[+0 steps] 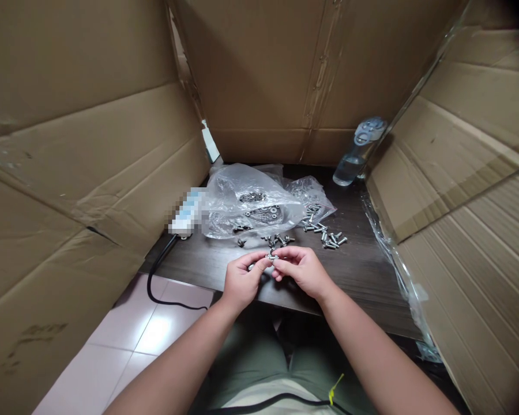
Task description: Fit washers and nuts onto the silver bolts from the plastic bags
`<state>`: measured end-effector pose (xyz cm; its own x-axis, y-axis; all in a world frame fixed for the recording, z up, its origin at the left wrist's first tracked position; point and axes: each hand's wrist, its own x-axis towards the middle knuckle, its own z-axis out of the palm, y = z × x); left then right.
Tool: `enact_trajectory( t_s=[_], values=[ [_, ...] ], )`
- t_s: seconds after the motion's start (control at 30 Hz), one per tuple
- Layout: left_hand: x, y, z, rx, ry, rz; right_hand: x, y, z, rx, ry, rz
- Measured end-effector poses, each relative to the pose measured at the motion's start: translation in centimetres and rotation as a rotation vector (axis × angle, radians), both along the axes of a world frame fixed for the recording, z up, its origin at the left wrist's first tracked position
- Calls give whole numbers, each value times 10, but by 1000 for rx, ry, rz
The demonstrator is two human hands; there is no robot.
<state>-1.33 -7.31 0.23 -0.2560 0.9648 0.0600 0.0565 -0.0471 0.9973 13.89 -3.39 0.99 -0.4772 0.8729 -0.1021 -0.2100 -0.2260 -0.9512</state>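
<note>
Close to the table's front edge, my left hand [243,280] and my right hand [305,271] meet fingertip to fingertip. Both pinch a small silver bolt [271,257] lying crosswise between them; whether a washer is on it is too small to tell. Just beyond my fingers lies a small cluster of bolts with darker washers [279,239]. Loose silver bolts [331,240] are scattered to the right of it. Behind, a large clear plastic bag [225,199] gapes toward me with many washers [266,215] inside.
A smaller zip bag [324,199] spills bolts at its mouth. A water bottle [349,167] stands at the back right. To the left lies a white power strip [184,222] with a black cable [152,282]. Cardboard walls [259,75] enclose the dark table [367,282] on three sides.
</note>
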Motion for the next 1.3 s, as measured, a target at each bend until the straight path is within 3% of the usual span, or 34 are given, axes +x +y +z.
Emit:
enact_trajectory(
  t_s=[0.2, 0.33, 0.47, 0.77, 1.07, 1.3],
  values=[
    [2, -1, 0, -1, 65, -6, -5, 2, -9, -54, -134, -22],
    [1, -2, -1, 18, 47, 55, -2, 1, -5, -48, -21, -58],
    [1, -1, 0, 12, 19, 36, 0, -2, 2, 33, 21, -34],
    [3, -1, 3, -9, 106, -34, -4, 1, -6, 39, -229, -29],
    [1, -1, 1, 14, 79, 24, 1, 0, 0, 32, -15, -27],
    [3, -3, 1, 13, 164, 20, -3, 0, -5, 46, -219, 3]
  ],
)
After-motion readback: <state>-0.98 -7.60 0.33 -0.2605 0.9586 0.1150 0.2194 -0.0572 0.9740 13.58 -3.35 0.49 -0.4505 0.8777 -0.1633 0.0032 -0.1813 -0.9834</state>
